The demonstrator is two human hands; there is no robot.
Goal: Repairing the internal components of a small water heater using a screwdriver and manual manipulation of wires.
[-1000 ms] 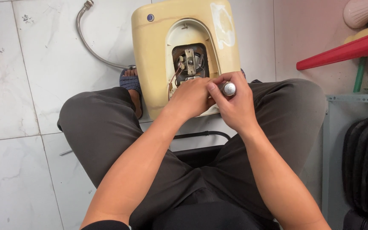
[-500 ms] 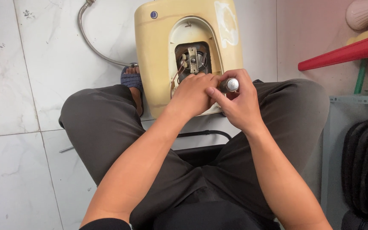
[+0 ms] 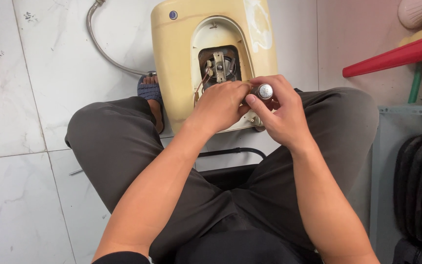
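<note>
A cream-yellow appliance casing (image 3: 177,58) lies on the tiled floor between my knees, with an opening (image 3: 219,63) that shows metal terminals and wires. My right hand (image 3: 279,115) grips a tool handle with a round silver end cap (image 3: 265,91), pointed down at the lower part of the opening. My left hand (image 3: 219,106) rests closed beside it at the opening's lower edge, fingers meeting the tool; what they pinch is hidden.
A braided metal hose (image 3: 104,51) curves over the white marble tiles at the left. A black cable (image 3: 235,151) lies under the casing. At the right stand a grey shelf (image 3: 406,111), a red bar (image 3: 391,57) and black ribbed items (image 3: 421,186).
Both hands have stayed together at the opening, shifting only slightly. The view has moved a little.
</note>
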